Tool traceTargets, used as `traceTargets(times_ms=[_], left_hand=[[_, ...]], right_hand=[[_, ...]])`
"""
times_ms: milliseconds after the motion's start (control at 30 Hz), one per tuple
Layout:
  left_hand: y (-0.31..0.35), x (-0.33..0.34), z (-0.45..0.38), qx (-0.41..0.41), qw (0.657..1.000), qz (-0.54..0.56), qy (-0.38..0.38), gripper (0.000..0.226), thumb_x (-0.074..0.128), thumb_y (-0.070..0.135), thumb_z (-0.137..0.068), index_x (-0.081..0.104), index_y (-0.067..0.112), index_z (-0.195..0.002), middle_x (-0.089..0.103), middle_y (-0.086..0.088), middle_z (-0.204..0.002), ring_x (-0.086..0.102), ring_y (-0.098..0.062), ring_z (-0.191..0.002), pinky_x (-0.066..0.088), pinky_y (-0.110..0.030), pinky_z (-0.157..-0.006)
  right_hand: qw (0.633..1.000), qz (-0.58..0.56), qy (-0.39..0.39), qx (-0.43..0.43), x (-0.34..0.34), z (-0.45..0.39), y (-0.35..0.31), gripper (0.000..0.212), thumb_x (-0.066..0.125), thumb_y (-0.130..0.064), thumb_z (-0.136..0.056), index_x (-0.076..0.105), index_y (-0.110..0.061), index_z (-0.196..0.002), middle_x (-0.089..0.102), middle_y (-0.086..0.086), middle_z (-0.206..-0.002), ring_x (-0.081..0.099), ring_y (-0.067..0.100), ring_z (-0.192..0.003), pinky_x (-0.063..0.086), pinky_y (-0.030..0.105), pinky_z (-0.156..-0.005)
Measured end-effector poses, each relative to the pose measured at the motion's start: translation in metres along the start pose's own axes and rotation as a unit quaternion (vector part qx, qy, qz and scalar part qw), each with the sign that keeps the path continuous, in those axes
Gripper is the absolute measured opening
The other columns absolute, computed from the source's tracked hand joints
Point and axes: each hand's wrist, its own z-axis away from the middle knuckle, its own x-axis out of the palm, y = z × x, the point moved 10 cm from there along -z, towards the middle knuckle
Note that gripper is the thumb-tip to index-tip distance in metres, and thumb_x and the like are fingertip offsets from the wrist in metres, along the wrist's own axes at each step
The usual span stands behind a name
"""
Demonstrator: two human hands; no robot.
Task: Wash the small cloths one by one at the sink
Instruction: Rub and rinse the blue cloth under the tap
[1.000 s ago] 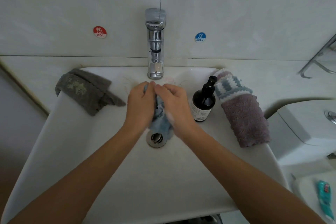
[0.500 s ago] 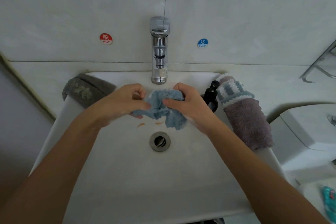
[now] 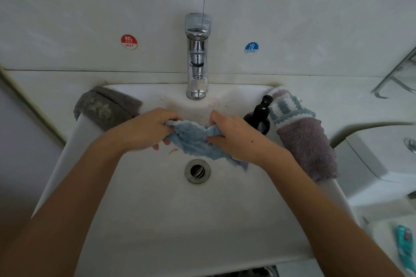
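Observation:
A small light-blue cloth (image 3: 195,141) is stretched between my two hands over the white sink (image 3: 157,220), just above the drain (image 3: 197,171). My left hand (image 3: 144,129) grips its left end and my right hand (image 3: 236,139) grips its right end; a corner hangs down below my right wrist. A grey cloth (image 3: 105,107) lies on the sink's back left rim. A purple cloth (image 3: 307,146) with a blue-and-white striped end drapes over the right rim. The chrome tap (image 3: 197,56) stands behind my hands; no water shows.
A dark pump bottle (image 3: 261,117) stands on the rim right behind my right hand. Red HOT (image 3: 129,41) and blue COLD (image 3: 251,48) stickers flank the tap on the wall. A toilet tank (image 3: 387,153) is at the right, a teal tube (image 3: 405,247) at the lower right.
My hands were pressed together around the bunched cloth over the drain. They have since moved apart and pulled the blue cloth out wide between them.

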Motion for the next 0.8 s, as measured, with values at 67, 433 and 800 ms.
traceTargets(times_ms=[67,433,800], left_hand=[[0.004,0.0,0.0,0.017,1.0,0.004,0.002,0.027,0.045,0.006,-0.099,0.061,0.027,-0.092,0.06,0.004,-0.082,0.054,-0.008,-0.071,0.042,-0.013,-0.052],[0.002,-0.003,0.008,-0.022,0.995,0.093,-0.021,0.056,0.045,0.057,-0.085,0.065,0.008,-0.1,0.046,0.004,-0.066,0.039,-0.009,-0.057,0.033,-0.022,-0.055],[0.015,-0.02,0.01,0.043,0.995,0.078,0.047,0.012,0.071,0.006,-0.083,0.064,0.013,-0.078,0.057,-0.002,-0.066,0.051,-0.003,-0.053,0.043,-0.017,-0.048]], right_hand=[[1.0,-0.016,-0.015,-0.001,0.002,0.002,0.001,0.023,0.058,-0.023,-0.097,0.035,-0.017,-0.096,0.044,-0.005,-0.074,0.041,0.009,-0.063,0.028,0.023,-0.05],[0.982,-0.188,0.012,0.0,-0.006,0.004,0.006,0.039,0.039,-0.053,-0.1,0.054,-0.023,-0.08,0.061,-0.001,-0.078,0.055,0.013,-0.069,0.044,0.033,-0.066],[0.98,-0.189,0.001,0.058,0.001,-0.002,0.024,0.035,0.075,-0.038,-0.083,0.063,-0.006,-0.08,0.058,-0.004,-0.064,0.05,0.005,-0.053,0.039,0.022,-0.051]])
